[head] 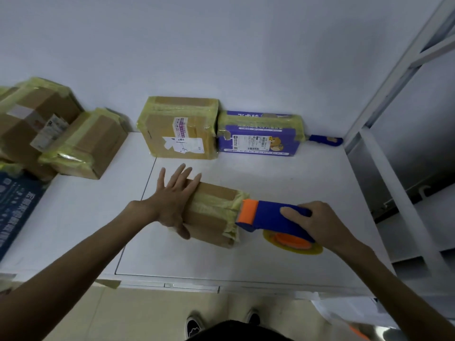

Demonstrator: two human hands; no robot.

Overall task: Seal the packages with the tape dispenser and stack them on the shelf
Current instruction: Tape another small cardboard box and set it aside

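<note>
A small brown cardboard package [214,217] with yellowish tape across its top lies on the white table [270,262]. My left hand [174,200] presses flat on its left end, fingers spread. My right hand [320,222] grips the blue and orange tape dispenser [268,217], whose orange front meets the package's right edge. The yellow tape roll [293,242] shows beneath the dispenser.
A taped brown box [179,126] and a taped purple box [261,136] stand against the back wall. Several taped boxes [61,134] pile at the left. A white metal shelf frame [394,134] rises at the right. A second blue dispenser [325,140] lies in the back corner.
</note>
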